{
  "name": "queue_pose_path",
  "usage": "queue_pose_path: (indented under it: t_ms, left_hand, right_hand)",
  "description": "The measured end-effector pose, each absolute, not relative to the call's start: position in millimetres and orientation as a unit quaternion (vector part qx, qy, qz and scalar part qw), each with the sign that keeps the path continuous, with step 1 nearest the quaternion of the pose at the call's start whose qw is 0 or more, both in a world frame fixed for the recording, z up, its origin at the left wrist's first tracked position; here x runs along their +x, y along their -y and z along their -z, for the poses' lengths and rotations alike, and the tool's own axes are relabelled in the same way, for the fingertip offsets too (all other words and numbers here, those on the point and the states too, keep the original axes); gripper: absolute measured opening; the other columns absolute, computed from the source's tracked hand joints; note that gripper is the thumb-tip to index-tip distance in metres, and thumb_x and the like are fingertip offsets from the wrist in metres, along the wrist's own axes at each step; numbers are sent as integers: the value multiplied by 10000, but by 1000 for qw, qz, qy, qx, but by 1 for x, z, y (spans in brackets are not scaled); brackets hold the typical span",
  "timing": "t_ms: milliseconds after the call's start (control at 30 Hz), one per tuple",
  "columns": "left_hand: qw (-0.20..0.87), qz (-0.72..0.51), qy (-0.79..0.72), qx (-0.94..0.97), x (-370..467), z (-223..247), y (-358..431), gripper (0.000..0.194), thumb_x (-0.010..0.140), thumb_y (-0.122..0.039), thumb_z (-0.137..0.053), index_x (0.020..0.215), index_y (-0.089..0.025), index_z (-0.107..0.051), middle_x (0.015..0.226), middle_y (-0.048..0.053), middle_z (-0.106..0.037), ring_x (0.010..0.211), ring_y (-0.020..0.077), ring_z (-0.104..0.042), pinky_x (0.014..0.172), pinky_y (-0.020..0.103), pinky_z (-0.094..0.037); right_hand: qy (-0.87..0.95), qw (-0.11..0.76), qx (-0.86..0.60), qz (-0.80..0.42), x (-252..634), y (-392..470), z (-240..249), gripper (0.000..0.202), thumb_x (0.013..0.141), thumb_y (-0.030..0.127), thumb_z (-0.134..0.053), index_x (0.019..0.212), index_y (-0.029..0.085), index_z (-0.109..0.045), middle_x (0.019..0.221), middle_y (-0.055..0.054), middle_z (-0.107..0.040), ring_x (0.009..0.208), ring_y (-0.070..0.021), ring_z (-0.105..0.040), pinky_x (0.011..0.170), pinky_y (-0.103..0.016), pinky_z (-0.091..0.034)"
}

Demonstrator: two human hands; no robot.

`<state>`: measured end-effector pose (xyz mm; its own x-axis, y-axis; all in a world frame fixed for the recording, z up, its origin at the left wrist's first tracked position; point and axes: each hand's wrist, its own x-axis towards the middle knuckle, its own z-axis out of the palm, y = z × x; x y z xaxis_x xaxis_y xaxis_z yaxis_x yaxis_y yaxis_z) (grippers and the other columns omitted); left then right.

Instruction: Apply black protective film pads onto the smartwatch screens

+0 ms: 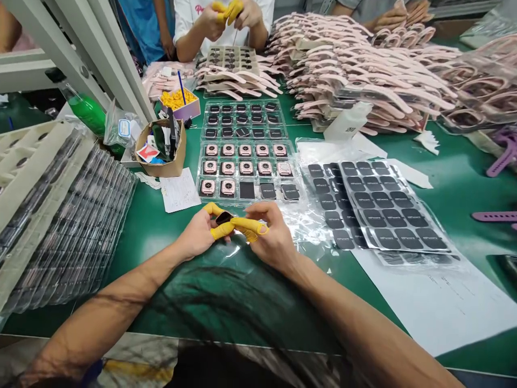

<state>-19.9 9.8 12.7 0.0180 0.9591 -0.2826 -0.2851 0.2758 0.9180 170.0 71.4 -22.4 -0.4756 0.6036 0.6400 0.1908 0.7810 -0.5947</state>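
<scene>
My left hand (198,233) is closed on a small smartwatch case (223,217), its dark glossy face up, between fingers in yellow finger cots. My right hand (271,237) has yellow cots on its thumb and index finger, and they pinch at the case's right edge; the exact contact is hidden. Just beyond both hands lies a clear plastic tray (199,171) with pink-rimmed watch cases (228,168), backs up, in most pockets. Dark square pieces fill part of its front row. Behind it, a second tray (205,119) carries rows of dark watch cases.
Sheets of dark square stickers (393,217) lie at right over white paper (440,307). Stacked trays (76,226) lean at left, near a cardboard box (169,168) of scraps. A white bottle (348,125) stands before piled pink straps (363,70). A co-worker's gloved-finger hands (232,16) work opposite.
</scene>
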Motion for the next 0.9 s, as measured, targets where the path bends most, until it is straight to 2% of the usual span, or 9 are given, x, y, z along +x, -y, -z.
queue_pose_path:
  t_ms: [67, 167, 267, 367, 433, 533, 633, 767, 900]
  left_hand:
    - [657, -474, -480, 338, -23, -13, -9, 643, 627, -546, -995, 915, -177, -554, 866, 11, -693, 697, 133, -676, 626, 270, -546]
    - [663, -479, -474, 326, -25, -13, -11, 635, 664, -581, -965, 975, -167, -598, 835, 14, -693, 652, 115, -644, 598, 256, -527]
    - [613, -513, -505, 326, -26, -14, -13, 665, 691, -561, -954, 1109, -179, -604, 851, 0, -688, 614, 117, -651, 580, 271, -551]
    - [592, -519, -517, 336, -27, -14, -14, 616, 712, -484, -950, 1127, -181, -610, 925, 19, -701, 664, 149, -707, 636, 322, -607]
    - [593, -513, -519, 341, -28, -14, -14, 602, 681, -376, -968, 1144, -182, -635, 971, 28, -717, 708, 144, -711, 694, 328, -617]
    - [595, -502, -526, 342, -28, -13, -12, 670, 582, -226, -989, 1173, -191, -674, 956, 11, -731, 718, 124, -690, 715, 294, -594]
    - [605, -478, -533, 349, -28, -12, -10, 690, 563, -202, -988, 1191, -195, -699, 825, -10, -724, 651, 128, -671, 645, 270, -556]
    - [607, -474, -515, 376, -27, -10, -6, 647, 561, -200, -990, 1152, -196, -726, 901, 39, -787, 752, 193, -745, 700, 307, -595]
    - [573, -489, -535, 383, -26, -6, -7, 669, 566, -226, -997, 1177, -169, -731, 908, 51, -794, 783, 197, -755, 732, 303, -602]
  right_hand:
    - [826, 448, -232, -250, 172, -74, 17, 258, 933, 183, -642, 1120, 358, -677, 1151, -48, -653, 918, -215, -705, 761, -435, -670]
    - [792, 444, -231, -351, 183, -83, 4, 14, 986, 323, -634, 991, 317, -646, 989, -30, -670, 818, -207, -700, 694, -415, -646]
    - [771, 363, -249, -460, 206, -104, -7, 216, 1034, 491, -584, 957, 295, -631, 755, 14, -639, 556, -152, -601, 500, -323, -529]
    - [860, 237, -322, -317, 230, -127, -8, 390, 956, 633, -661, 819, 270, -697, 688, -4, -630, 480, -134, -513, 449, -318, -421]
    - [893, 217, -353, -177, 237, -133, -5, 456, 948, 680, -634, 800, 262, -741, 730, -29, -618, 499, -145, -506, 457, -343, -412]
    - [890, 289, -345, -77, 228, -122, -3, 390, 995, 599, -606, 1110, 268, -775, 875, -66, -615, 653, -204, -595, 506, -376, -481]
    - [900, 345, -257, -75, 206, -97, -2, 408, 1005, 489, -634, 1370, 310, -669, 1155, -128, -616, 958, -267, -660, 692, -425, -605]
    - [943, 279, -173, -49, 184, -73, 4, 385, 976, 549, -639, 1346, 450, -666, 1579, -98, -452, 1364, -377, -517, 1014, -601, -561]
    - [937, 253, -239, -4, 185, -75, 7, 262, 988, 524, -589, 1188, 432, -730, 1668, -49, -414, 1462, -431, -409, 1053, -693, -456]
